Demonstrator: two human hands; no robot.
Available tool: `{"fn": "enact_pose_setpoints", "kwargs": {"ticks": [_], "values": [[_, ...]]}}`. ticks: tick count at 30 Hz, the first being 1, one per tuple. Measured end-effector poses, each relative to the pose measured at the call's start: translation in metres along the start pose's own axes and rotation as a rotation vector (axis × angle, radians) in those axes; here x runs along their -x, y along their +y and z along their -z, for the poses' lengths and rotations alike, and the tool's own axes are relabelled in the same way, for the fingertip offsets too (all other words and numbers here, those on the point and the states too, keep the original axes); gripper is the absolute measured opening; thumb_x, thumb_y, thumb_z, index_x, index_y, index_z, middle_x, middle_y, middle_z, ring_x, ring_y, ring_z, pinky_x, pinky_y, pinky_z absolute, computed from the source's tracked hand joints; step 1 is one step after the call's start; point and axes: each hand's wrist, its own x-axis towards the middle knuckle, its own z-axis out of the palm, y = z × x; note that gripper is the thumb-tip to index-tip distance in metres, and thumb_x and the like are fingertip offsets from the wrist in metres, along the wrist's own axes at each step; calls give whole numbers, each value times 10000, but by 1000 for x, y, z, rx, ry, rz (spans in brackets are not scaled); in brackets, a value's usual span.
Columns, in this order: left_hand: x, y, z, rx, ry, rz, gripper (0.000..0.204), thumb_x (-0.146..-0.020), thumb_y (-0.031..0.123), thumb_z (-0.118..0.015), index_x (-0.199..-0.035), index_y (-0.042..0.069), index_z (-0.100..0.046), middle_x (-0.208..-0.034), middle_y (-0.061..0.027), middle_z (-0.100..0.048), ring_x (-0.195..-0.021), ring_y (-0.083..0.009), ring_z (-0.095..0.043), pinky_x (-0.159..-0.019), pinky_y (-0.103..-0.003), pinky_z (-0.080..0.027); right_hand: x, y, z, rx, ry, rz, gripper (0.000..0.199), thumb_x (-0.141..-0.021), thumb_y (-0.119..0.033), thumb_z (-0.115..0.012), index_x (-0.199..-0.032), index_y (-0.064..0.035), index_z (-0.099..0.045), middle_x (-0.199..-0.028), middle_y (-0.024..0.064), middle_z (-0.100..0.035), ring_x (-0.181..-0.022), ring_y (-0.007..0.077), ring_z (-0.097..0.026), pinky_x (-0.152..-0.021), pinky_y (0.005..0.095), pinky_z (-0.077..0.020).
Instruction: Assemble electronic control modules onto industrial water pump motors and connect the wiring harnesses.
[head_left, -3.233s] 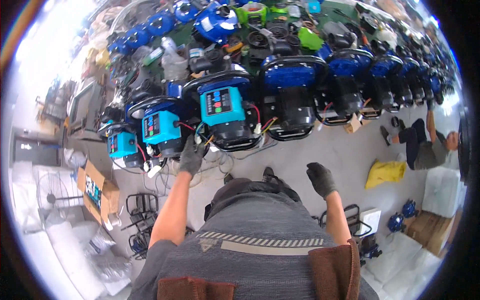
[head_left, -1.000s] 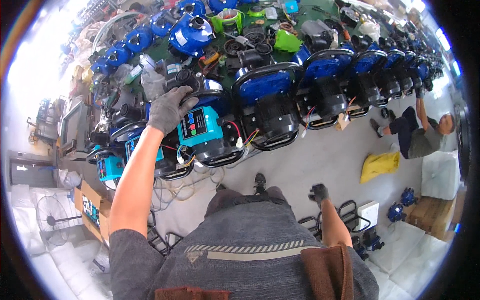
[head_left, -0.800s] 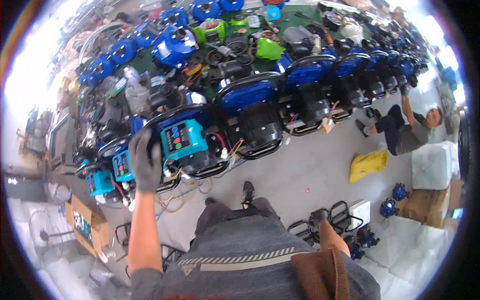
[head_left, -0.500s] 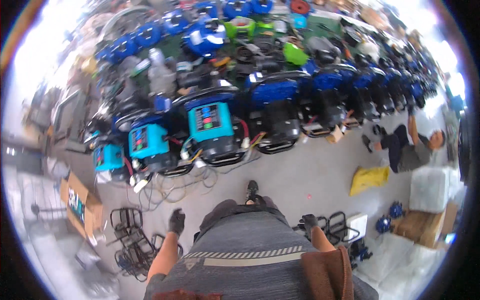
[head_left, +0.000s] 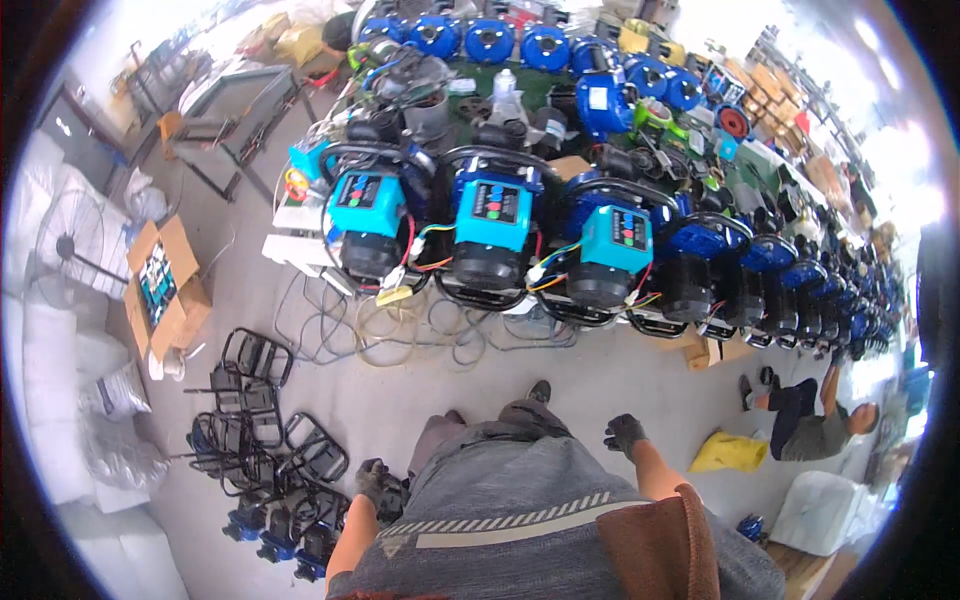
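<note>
My left hand [head_left: 371, 481], in a dark grey glove, hangs low beside my left hip. Its fingers are loosely bent, and I see nothing in them. My right hand [head_left: 625, 433], gloved the same way, is held out over the floor with its fingers apart and holds nothing. Nearest to my left hand are black metal tube frames [head_left: 316, 447] piled on the floor. Ahead on the bench, out of reach of both hands, stand motor-pump units with teal control boxes [head_left: 494, 212], black motors [head_left: 598, 284] and loose coloured wires.
Cables [head_left: 395, 335] lie coiled on the floor under the bench. An open cardboard box [head_left: 180, 320] and a fan [head_left: 66, 245] stand at the left. At the right are a yellow sack [head_left: 728, 452], a crouching co-worker [head_left: 815, 425] and a white wrapped block [head_left: 815, 513].
My view has swung left and I have moved along the bench; the teal-topped units now sit further right. More black frames show at the left. Both hands still hold nothing.
</note>
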Motion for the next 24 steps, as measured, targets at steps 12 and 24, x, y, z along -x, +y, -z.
{"fn": "enact_pose_setpoints", "kwargs": {"ticks": [12, 24], "values": [[72, -119, 89, 127, 159, 99, 278, -955, 311, -695, -1114, 90, -638, -906, -75, -699, -773, -267, -680, -662, -404, -583, -35, -90, -103, 148, -272, 260, 160, -956, -216, -689, -1066, -130, -612, -834, 83, -685, -630, 219, -611, -545, 368, -483], [81, -59, 100, -734, 189, -183, 336, -960, 345, -705, -1166, 91, -629, -949, -69, -696, -818, -263, -690, -699, -412, -597, -167, -100, -160, 1319, -405, 896, 295, -795, -220, -778, -1052, -105, -687, -1073, 92, -718, -1059, 298, -657, -908, 396, -562]]}}
